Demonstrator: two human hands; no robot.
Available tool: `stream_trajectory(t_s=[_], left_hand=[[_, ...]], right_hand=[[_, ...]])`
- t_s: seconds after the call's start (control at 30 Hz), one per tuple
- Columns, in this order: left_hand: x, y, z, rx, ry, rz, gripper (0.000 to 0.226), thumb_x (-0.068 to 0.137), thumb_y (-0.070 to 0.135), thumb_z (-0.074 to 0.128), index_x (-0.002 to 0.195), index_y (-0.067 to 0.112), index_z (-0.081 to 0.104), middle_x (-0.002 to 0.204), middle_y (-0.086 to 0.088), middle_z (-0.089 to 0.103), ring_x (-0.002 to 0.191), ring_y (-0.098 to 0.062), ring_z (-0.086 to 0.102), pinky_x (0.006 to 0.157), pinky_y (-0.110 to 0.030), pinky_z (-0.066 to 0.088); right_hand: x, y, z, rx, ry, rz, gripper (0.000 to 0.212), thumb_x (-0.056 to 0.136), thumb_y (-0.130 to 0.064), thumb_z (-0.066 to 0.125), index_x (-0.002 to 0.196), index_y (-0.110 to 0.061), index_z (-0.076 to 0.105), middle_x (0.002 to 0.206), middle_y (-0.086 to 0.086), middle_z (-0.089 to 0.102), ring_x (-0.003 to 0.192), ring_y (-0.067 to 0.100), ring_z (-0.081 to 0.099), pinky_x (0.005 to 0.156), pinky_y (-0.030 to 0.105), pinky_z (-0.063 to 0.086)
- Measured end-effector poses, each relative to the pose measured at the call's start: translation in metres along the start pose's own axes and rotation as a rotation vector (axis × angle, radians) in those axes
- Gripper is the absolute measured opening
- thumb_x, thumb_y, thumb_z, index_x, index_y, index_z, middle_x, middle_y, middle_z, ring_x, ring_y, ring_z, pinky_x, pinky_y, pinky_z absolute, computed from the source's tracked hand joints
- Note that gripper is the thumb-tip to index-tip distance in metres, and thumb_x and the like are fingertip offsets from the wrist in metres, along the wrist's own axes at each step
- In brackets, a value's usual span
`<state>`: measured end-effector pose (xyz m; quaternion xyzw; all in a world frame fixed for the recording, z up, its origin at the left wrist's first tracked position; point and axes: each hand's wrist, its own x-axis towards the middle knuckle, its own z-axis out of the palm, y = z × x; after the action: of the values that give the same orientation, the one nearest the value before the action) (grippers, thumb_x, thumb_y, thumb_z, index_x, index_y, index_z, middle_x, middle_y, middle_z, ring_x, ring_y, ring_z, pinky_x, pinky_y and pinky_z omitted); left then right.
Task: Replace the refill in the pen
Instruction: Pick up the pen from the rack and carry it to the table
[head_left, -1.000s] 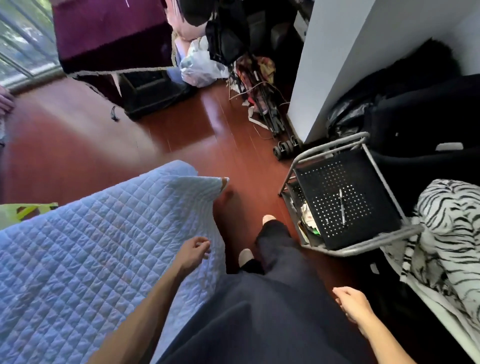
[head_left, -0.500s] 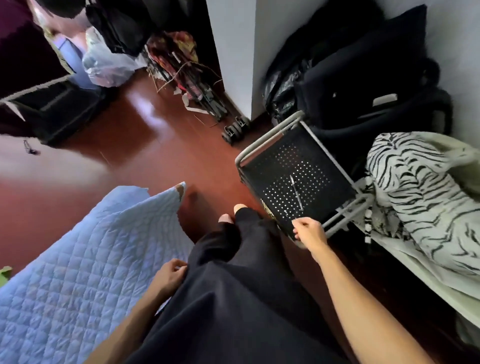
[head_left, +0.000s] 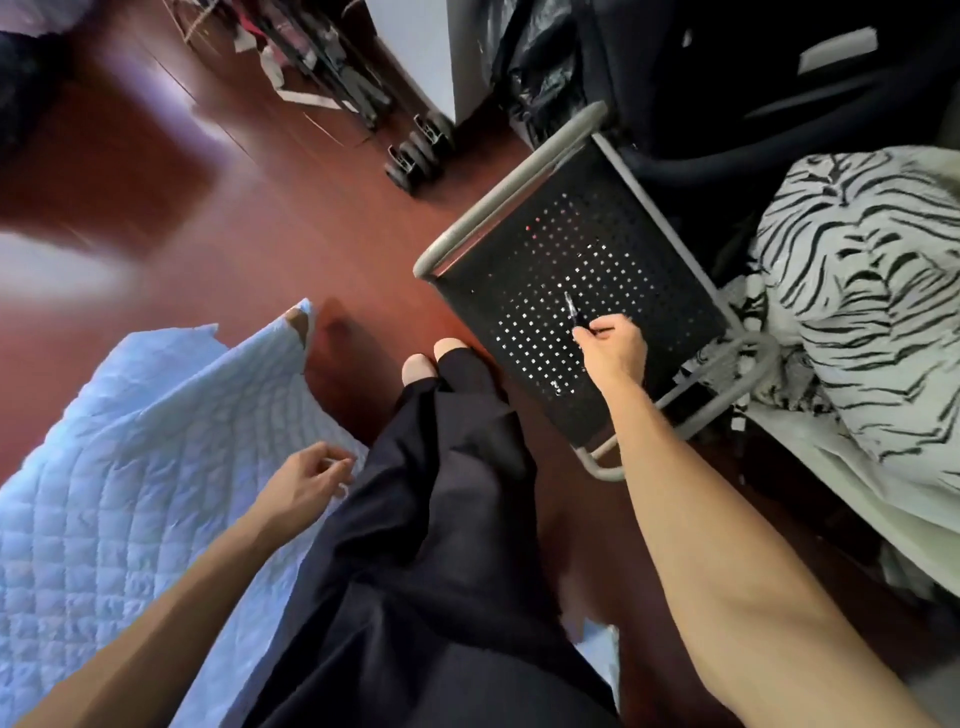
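A thin pen (head_left: 570, 305) lies on the black perforated seat of a chair (head_left: 524, 270) with a grey tube frame. My right hand (head_left: 613, 347) reaches over the seat and pinches the near end of the pen between thumb and fingers; most of the pen sticks out beyond the fingertips. My left hand (head_left: 304, 480) hovers low beside my dark trouser leg, fingers loosely curled and holding nothing, at the edge of a pale blue quilt (head_left: 130, 467).
Red wooden floor (head_left: 291, 218) lies between quilt and chair. A zebra-striped blanket (head_left: 862, 291) is heaped right of the chair. Black bags (head_left: 727, 78) sit behind it. A folded stroller with small wheels (head_left: 415, 150) stands by a white wall corner.
My right hand has moved from the chair's front edge up onto the seat and taken hold of the pen. The camera has swung toward the chair. My left hand has lifted slightly.
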<state>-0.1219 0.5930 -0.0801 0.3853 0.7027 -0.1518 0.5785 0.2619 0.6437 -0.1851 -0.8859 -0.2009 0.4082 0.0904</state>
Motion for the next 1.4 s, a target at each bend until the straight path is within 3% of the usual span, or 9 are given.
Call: stream_trajectory(t_s=[0.17, 0.37, 0.57, 0.67, 0.77, 0.93, 1.07, 1.17, 1.4], left_hand=[[0.023, 0.003, 0.013, 0.015, -0.061, -0.007, 0.015, 0.102, 0.014, 0.053, 0.103, 0.017, 0.068, 0.095, -0.008, 0.075, 0.085, -0.026, 0.071, 0.073, -0.037, 0.051], [0.021, 0.013, 0.018, -0.023, -0.05, -0.014, 0.018, 0.103, 0.013, 0.051, 0.112, 0.008, 0.066, 0.099, -0.014, 0.075, 0.08, -0.023, 0.069, 0.072, -0.033, 0.049], [-0.017, 0.016, 0.006, -0.09, 0.017, -0.007, 0.018, 0.103, 0.008, 0.05, 0.109, 0.004, 0.067, 0.097, -0.015, 0.074, 0.077, -0.022, 0.067, 0.064, -0.027, 0.048], [-0.042, 0.009, 0.0, -0.155, 0.065, 0.004, 0.016, 0.102, 0.008, 0.051, 0.106, 0.006, 0.066, 0.093, -0.012, 0.073, 0.072, -0.016, 0.066, 0.06, -0.022, 0.046], [-0.061, -0.008, -0.004, -0.233, 0.122, 0.025, 0.014, 0.101, 0.008, 0.053, 0.104, 0.009, 0.066, 0.089, -0.01, 0.072, 0.066, -0.013, 0.064, 0.057, -0.019, 0.046], [-0.089, -0.043, -0.001, -0.389, 0.203, -0.002, 0.018, 0.1, 0.009, 0.052, 0.09, 0.021, 0.063, 0.085, -0.009, 0.071, 0.069, -0.018, 0.066, 0.066, -0.034, 0.052], [-0.106, -0.073, 0.007, -0.529, 0.249, -0.06, 0.015, 0.099, 0.008, 0.051, 0.096, 0.011, 0.066, 0.085, -0.011, 0.069, 0.073, -0.025, 0.065, 0.078, -0.043, 0.057], [-0.113, -0.092, 0.01, -0.629, 0.282, -0.103, 0.018, 0.101, 0.01, 0.051, 0.104, 0.002, 0.066, 0.086, -0.012, 0.069, 0.073, -0.024, 0.062, 0.071, -0.034, 0.053], [-0.125, -0.114, 0.01, -0.779, 0.367, -0.143, 0.019, 0.102, 0.013, 0.052, 0.098, 0.002, 0.067, 0.083, -0.011, 0.066, 0.071, -0.021, 0.059, 0.071, -0.032, 0.048]], right_hand=[[0.017, -0.002, 0.012, -0.087, -0.043, -0.004, 0.03, 0.09, -0.027, 0.083, 0.116, -0.016, 0.073, 0.112, 0.003, 0.076, 0.101, 0.025, 0.073, 0.092, 0.046, 0.06], [0.022, -0.003, 0.014, -0.097, -0.051, 0.026, 0.03, 0.091, -0.028, 0.083, 0.117, -0.014, 0.077, 0.12, 0.007, 0.077, 0.106, 0.027, 0.074, 0.093, 0.043, 0.06], [-0.009, -0.015, -0.004, -0.092, -0.108, -0.025, 0.012, 0.091, -0.028, 0.083, 0.093, -0.017, 0.08, 0.089, 0.001, 0.077, 0.081, 0.019, 0.069, 0.076, 0.031, 0.054], [-0.041, -0.028, -0.019, -0.125, -0.146, -0.107, 0.021, 0.091, -0.028, 0.084, 0.074, -0.021, 0.074, 0.07, -0.011, 0.064, 0.078, 0.016, 0.064, 0.085, 0.037, 0.058], [-0.077, -0.043, -0.031, -0.155, -0.217, -0.203, 0.024, 0.09, -0.033, 0.084, 0.1, -0.012, 0.083, 0.089, 0.0, 0.078, 0.094, 0.023, 0.071, 0.092, 0.036, 0.057], [-0.13, -0.071, -0.035, -0.179, -0.316, -0.368, 0.017, 0.089, -0.033, 0.085, 0.095, -0.017, 0.083, 0.07, -0.009, 0.077, 0.053, -0.004, 0.068, 0.05, 0.01, 0.047], [-0.16, -0.092, -0.028, -0.221, -0.448, -0.501, 0.009, 0.091, -0.029, 0.084, 0.084, -0.023, 0.082, 0.068, -0.012, 0.079, 0.052, -0.009, 0.067, 0.059, 0.02, 0.05], [-0.177, -0.109, -0.021, -0.248, -0.524, -0.628, 0.016, 0.092, -0.024, 0.084, 0.078, -0.029, 0.078, 0.074, -0.019, 0.08, 0.055, -0.006, 0.068, 0.059, 0.012, 0.052], [-0.198, -0.157, 0.005, -0.267, -0.596, -0.741, 0.009, 0.095, -0.02, 0.08, 0.087, -0.022, 0.08, 0.073, -0.015, 0.08, 0.054, -0.005, 0.065, 0.06, 0.015, 0.052]])
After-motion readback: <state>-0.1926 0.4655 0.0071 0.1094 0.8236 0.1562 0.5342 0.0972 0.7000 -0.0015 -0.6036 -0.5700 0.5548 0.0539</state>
